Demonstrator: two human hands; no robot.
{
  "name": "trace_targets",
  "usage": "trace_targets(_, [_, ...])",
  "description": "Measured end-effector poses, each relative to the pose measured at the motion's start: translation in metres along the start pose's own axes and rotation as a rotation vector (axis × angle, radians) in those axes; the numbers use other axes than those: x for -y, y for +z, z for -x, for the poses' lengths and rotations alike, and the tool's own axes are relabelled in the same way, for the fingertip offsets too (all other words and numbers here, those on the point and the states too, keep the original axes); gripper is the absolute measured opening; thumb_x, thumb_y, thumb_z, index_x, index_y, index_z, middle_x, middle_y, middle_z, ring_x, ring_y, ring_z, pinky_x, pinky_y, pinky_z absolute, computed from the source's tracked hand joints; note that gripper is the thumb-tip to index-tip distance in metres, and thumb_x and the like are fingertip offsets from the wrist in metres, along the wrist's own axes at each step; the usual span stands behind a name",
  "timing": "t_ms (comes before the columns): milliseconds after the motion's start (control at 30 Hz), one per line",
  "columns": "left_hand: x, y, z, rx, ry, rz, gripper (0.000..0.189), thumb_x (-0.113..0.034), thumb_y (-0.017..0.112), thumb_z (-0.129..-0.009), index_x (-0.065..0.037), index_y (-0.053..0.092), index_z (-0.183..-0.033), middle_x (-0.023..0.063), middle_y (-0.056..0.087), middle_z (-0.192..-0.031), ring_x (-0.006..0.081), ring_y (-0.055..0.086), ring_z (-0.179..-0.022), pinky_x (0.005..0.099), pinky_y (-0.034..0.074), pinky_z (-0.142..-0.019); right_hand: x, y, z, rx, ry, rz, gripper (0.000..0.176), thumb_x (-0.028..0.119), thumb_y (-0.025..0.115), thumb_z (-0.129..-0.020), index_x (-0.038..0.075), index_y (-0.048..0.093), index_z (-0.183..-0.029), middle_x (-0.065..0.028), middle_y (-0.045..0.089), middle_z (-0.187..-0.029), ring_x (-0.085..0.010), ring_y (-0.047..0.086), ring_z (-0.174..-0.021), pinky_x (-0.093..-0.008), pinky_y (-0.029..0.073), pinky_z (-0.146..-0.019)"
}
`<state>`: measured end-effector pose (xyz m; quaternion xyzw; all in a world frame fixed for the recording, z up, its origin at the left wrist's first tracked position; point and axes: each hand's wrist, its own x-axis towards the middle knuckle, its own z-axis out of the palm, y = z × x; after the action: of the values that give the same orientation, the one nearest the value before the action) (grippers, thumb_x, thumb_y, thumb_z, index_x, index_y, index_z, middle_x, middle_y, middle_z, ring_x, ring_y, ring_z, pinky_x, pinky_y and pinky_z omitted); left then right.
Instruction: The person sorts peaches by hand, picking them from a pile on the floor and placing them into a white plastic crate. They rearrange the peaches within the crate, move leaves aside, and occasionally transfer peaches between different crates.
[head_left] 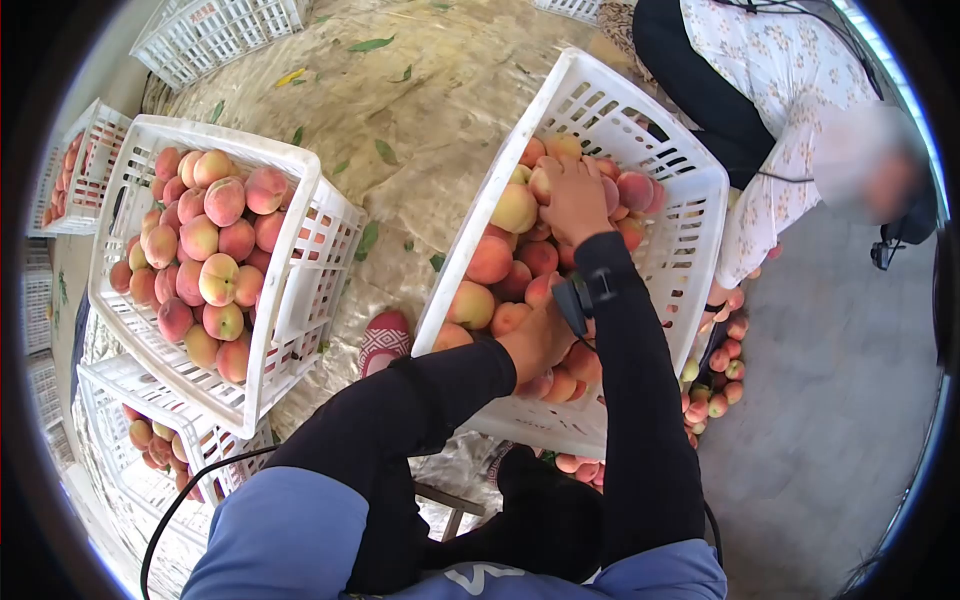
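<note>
In the head view, a white slatted crate (500, 185) in front of me holds many red and yellow peaches (490, 260). My right hand (577, 200) reaches into its far part, with fingers curved over a peach (542, 186) among the others. Nearer me, my left hand (540, 342) is down among the peaches in the crate's near half. Its fingers are partly hidden by the right wrist and the dark device (573, 305) strapped there, so I cannot see whether they hold a fruit.
A second white crate (270, 330), filled with peaches, stands to the left, with more crates (215, 40) beyond and below it. Loose peaches (720, 380) lie on the floor at right. Another person (760, 110) sits at upper right. Leaves (385, 152) litter the plastic sheet.
</note>
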<state>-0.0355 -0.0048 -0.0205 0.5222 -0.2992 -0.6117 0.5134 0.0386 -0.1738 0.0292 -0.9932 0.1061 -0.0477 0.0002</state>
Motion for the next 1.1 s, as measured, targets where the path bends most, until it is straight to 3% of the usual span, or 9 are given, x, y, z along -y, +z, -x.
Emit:
trace_targets(67, [-0.015,0.005,0.005,-0.316,0.606,-1.449,0.032,-0.016,0.060,-0.082,-0.010,0.069,-0.111,0.0155,0.067,-0.115,0.0357,0.058,-0.113,0.0592,0.032,-0.107,0.005,-0.018,0.012,-0.082,0.013,-0.021,0.064,0.025,0.079,-0.068,0.013,0.056,-0.126,-0.0111,0.058,-0.110,-0.0319,0.056,-0.107,-0.0441,0.038,-0.100])
trace_targets(200, [-0.025,-0.006,0.009,-0.273,0.832,-1.487,0.032,-0.016,0.061,-0.081,-0.010,0.071,-0.110,0.0123,0.070,-0.109,0.0320,0.066,-0.102,0.0571,0.048,-0.091,0.022,-0.019,0.076,-0.023,0.159,-0.325,0.060,0.033,0.071,-0.082,0.007,0.051,-0.133,-0.0154,0.060,-0.116,-0.0366,0.058,-0.110,-0.0502,0.046,-0.094])
trace_targets(267, [-0.016,0.002,-0.006,-0.119,0.457,-1.273,0.032,-0.017,0.062,-0.081,-0.013,0.072,-0.111,0.0087,0.071,-0.107,0.0277,0.069,-0.095,0.0527,0.055,-0.076,0.036,-0.009,0.089,0.124,0.273,-0.306,0.059,0.035,0.065,-0.087,0.006,0.049,-0.135,-0.0172,0.059,-0.118,-0.0377,0.059,-0.110,-0.0510,0.048,-0.090])
trace_targets(367, [-0.040,0.005,0.015,-0.018,-0.049,-1.424,0.032,-0.020,0.064,-0.079,-0.013,0.072,-0.110,0.0092,0.072,-0.100,0.0297,0.071,-0.089,0.0483,0.056,-0.077,0.050,0.007,0.083,0.319,0.380,-0.185,0.057,0.037,0.054,-0.095,0.005,0.043,-0.141,-0.0190,0.061,-0.119,-0.0382,0.064,-0.101,-0.0494,0.053,-0.080])
trace_targets(400, [-0.040,0.007,0.005,-0.022,-0.259,-1.281,0.040,-0.023,0.067,-0.078,-0.014,0.070,-0.117,0.0110,0.070,-0.112,0.0315,0.066,-0.109,0.0528,0.051,-0.090,0.051,0.005,0.079,0.344,0.397,-0.209,0.056,0.037,0.054,-0.094,0.004,0.045,-0.139,-0.0199,0.063,-0.114,-0.0385,0.065,-0.099,-0.0491,0.053,-0.081])
trace_targets(567, [-0.028,-0.006,0.010,-0.055,0.344,-1.516,0.049,-0.030,0.065,-0.080,-0.018,0.063,-0.127,0.0135,0.054,-0.137,0.0325,0.039,-0.139,0.0687,0.028,-0.106,0.030,-0.024,0.077,0.385,0.367,-0.240,0.042,0.034,0.053,-0.094,0.006,0.056,-0.126,-0.0175,0.068,-0.103,-0.0366,0.066,-0.093,-0.0470,0.053,-0.079])
trace_targets(667, [-0.020,-0.008,0.009,-0.039,0.445,-1.524,0.051,-0.035,0.062,-0.081,-0.019,0.062,-0.129,0.0147,0.048,-0.143,0.0326,0.032,-0.143,0.0738,0.020,-0.107,-0.009,-0.006,0.084,-0.286,0.359,-0.541,0.025,0.024,0.053,-0.095,0.009,0.069,-0.106,-0.0138,0.069,-0.105,-0.0372,0.064,-0.100,-0.0463,0.050,-0.085])
trace_targets(900, [-0.031,-0.005,0.013,-0.001,0.366,-1.610,0.053,-0.039,0.061,-0.081,-0.018,0.063,-0.129,0.0149,0.047,-0.142,0.0332,0.036,-0.139,0.0728,0.021,-0.107,-0.028,0.009,0.071,0.081,0.391,-0.788,0.048,0.022,0.071,-0.081,0.010,0.054,-0.124,-0.0181,0.057,-0.126,-0.0357,0.054,-0.118,-0.0412,0.045,-0.098])
trace_targets(1100, [-0.013,-0.005,0.008,-0.148,0.584,-1.518,0.057,-0.039,0.063,-0.080,-0.013,0.061,-0.131,0.0149,0.049,-0.140,0.0346,0.035,-0.138,0.0654,0.020,-0.111,-0.022,-0.008,0.094,0.126,0.438,-0.709,0.021,0.019,0.070,-0.081,0.005,0.064,-0.096,-0.0119,0.064,-0.099,-0.0284,0.063,-0.094,-0.0377,0.051,-0.081])
